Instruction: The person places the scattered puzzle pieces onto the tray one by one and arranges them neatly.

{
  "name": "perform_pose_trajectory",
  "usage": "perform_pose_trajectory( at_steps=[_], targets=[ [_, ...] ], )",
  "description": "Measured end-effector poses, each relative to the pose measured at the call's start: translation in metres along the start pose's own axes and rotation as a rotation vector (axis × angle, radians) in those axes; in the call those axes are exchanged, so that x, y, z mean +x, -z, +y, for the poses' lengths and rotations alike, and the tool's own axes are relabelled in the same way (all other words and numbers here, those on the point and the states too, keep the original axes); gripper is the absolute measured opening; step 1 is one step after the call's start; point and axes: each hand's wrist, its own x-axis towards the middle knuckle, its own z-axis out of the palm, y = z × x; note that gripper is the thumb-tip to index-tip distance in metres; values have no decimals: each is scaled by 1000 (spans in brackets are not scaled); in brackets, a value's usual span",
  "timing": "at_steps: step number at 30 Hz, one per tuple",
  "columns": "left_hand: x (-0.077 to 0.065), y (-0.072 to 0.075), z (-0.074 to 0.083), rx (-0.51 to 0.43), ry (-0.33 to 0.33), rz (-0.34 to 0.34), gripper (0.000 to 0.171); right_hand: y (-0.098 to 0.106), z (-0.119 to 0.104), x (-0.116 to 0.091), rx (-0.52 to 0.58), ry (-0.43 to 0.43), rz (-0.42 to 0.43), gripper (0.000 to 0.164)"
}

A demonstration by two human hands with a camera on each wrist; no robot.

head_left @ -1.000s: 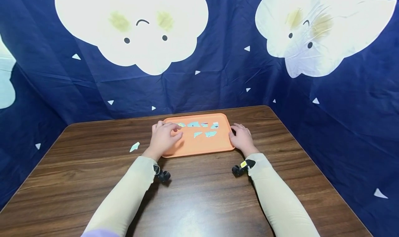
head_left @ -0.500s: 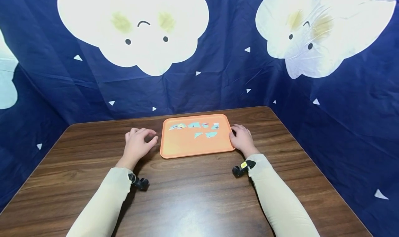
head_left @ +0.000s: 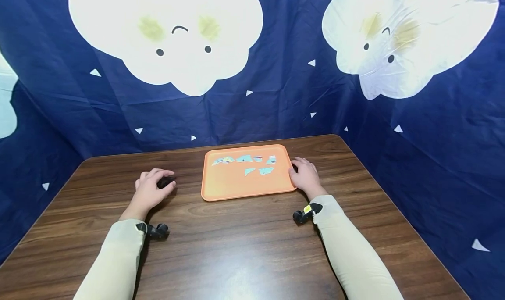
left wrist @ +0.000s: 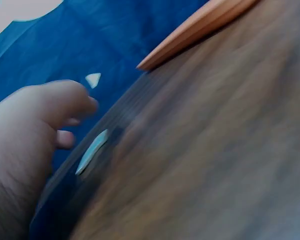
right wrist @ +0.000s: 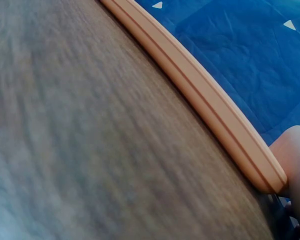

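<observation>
My left hand (head_left: 151, 190) hovers over the left part of the table, thumb and fingers curved with a gap between them and nothing held. Beside its fingers in the left wrist view lies a small pale-blue torn paper-like piece (left wrist: 92, 151); in the head view the hand hides it. My right hand (head_left: 305, 176) holds the right edge of an orange tray (head_left: 236, 187), thumb and forefinger at the rim. The right wrist view shows only part of that hand at the tray's corner. Several light-blue printed pieces (head_left: 266, 171) lie on the tray in two rows.
The tray lies flat near the back edge of the brown wood-grain table (head_left: 236, 238). Behind and beside the table hangs a dark blue cloth (head_left: 284, 102) with white clouds. A small black camera (head_left: 158, 231) sits at the left wrist, another (head_left: 304, 214) at the right.
My left hand has moved left, off the tray and over the loose piece on the table. A colourful piece it covered on the tray now shows. My right hand stays at the tray's edge.
</observation>
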Motion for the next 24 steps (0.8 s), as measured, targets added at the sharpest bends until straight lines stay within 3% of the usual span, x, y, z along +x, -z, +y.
perform_pose_trajectory(
  at_steps=[4,7,12,17,24],
  targets=[
    [-3,9,-8,20,11,-112,43,0,-2,-1,6,-4,3,45],
    [-3,12,-11,33,0,-153,45,0,-3,-1,5,-1,5,45],
    [-3,12,-10,43,-31,-132,37,1,-3,-1,7,5,11,46],
    [-3,10,-8,47,-8,-114,30,1,-2,0,1,3,7,46],
    [-4,9,-9,60,13,-125,34,0,0,0,10,3,-2,46]
  ],
)
